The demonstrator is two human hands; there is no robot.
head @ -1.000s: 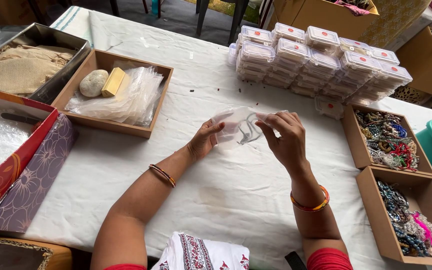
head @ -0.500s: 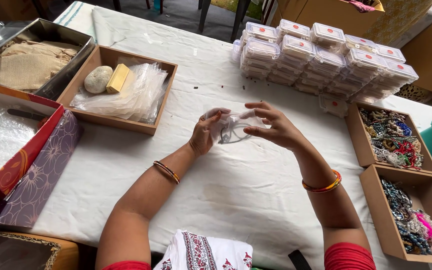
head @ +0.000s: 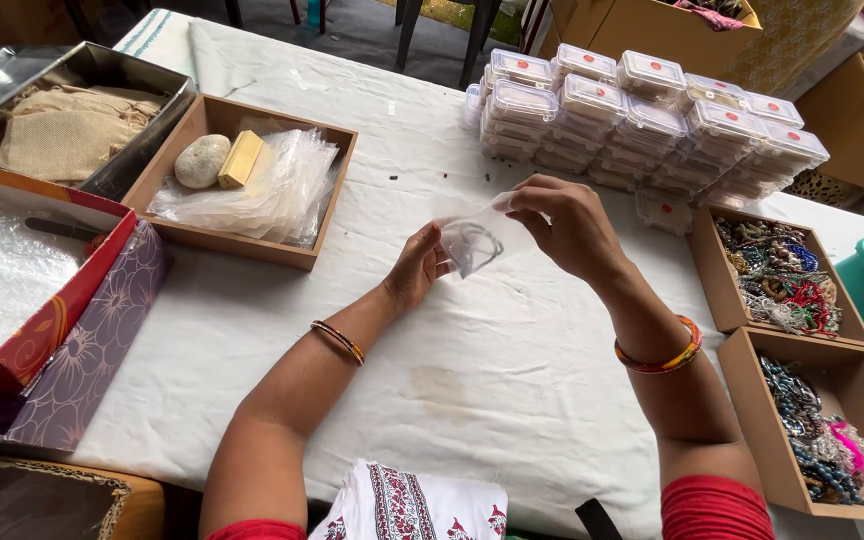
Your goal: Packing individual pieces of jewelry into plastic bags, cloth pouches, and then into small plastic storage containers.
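Head view: left hand (head: 418, 268), right hand (head: 564, 222) pinch clear pouch (head: 474, 240)

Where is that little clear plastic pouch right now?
In the head view, the clear pouch is held up between the left hand and right hand, above the white tablecloth, just in front of the stacked clear boxes.

My left hand (head: 418, 268) is raised above the middle of the surface, palm turned toward me, fingers curled in a pinching grip. My right hand (head: 564, 225) hovers just beside it, nearer the far edge, knuckles up, fingertips pinched together. Both forearms angle inward from the near edge, a bangle at each wrist.
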